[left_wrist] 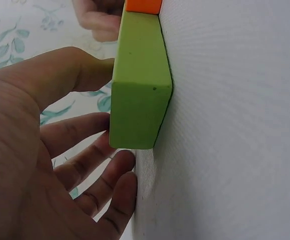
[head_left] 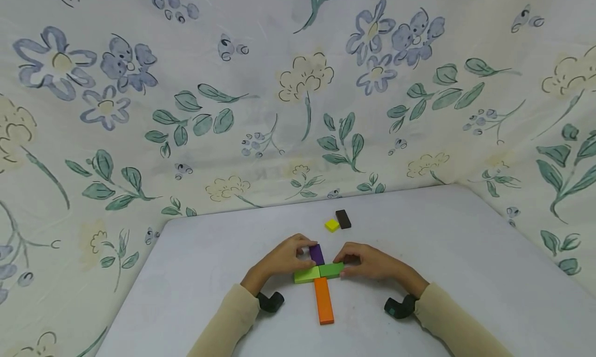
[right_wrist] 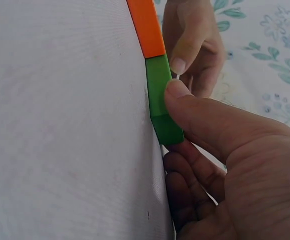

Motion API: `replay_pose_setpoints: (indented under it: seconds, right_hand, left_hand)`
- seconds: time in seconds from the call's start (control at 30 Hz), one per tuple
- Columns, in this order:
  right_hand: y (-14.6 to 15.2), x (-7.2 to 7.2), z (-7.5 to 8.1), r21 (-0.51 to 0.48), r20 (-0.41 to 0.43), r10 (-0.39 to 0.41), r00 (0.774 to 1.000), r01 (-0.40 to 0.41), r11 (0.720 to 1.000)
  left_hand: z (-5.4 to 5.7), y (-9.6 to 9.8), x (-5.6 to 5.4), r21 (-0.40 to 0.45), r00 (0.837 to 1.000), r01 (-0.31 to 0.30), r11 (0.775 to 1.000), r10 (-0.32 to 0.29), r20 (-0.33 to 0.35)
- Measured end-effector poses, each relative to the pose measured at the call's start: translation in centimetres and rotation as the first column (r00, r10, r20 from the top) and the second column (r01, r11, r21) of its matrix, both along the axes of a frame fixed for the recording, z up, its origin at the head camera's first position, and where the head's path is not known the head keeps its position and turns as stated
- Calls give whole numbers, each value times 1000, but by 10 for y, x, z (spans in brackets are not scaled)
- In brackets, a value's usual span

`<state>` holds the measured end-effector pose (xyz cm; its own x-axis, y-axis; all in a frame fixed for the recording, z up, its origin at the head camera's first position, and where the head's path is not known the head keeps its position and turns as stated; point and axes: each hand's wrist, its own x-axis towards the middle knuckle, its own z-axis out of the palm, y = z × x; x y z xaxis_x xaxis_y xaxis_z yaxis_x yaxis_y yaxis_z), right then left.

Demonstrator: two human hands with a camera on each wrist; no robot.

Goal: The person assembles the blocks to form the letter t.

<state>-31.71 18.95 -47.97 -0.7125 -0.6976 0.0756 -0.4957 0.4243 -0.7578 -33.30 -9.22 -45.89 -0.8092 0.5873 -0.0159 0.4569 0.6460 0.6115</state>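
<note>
My left hand point(head_left: 286, 256) pinches a purple block point(head_left: 317, 254) between thumb and index finger, one at each end of it. The block stands up from the middle of a row made of a light green block point(head_left: 306, 275) and a darker green block point(head_left: 331, 270), set end to end. Thumb and index finger of my right hand point(head_left: 372, 263) hold the right end of the darker green block. An orange block point(head_left: 324, 301) runs from the row's middle toward me. In the left wrist view, the light green block point(left_wrist: 139, 55) hides the purple one.
Farther back on the white table point(head_left: 223, 238) lie a small yellow square block point(head_left: 332, 225) and a dark brown block point(head_left: 343, 219), side by side. A flower-patterned cloth point(head_left: 279, 103) hangs behind the table and along its sides. Dark wrist cameras point(head_left: 400, 308) sit below both hands.
</note>
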Motion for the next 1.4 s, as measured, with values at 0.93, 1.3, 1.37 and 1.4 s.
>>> replay_pose_setpoints:
  seconds: [0.93,1.3,1.37,1.4]
  right_hand:
    - [-5,2,4,4,23,-12,1000,12,1000]
    - [-3,3,5,14,27,-25,999,25,1000]
    - [-2,2,4,15,21,-24,999,24,1000]
    - [-2,2,4,15,17,-24,1000,24,1000]
  left_hand:
    - [9,7,47,-292,994,11,956,-41,-97]
    - [8,7,46,-247,994,8,969,-34,-101]
    - [8,7,46,-247,994,11,969,-37,-101]
    - [8,7,46,-248,994,12,969,-38,-102]
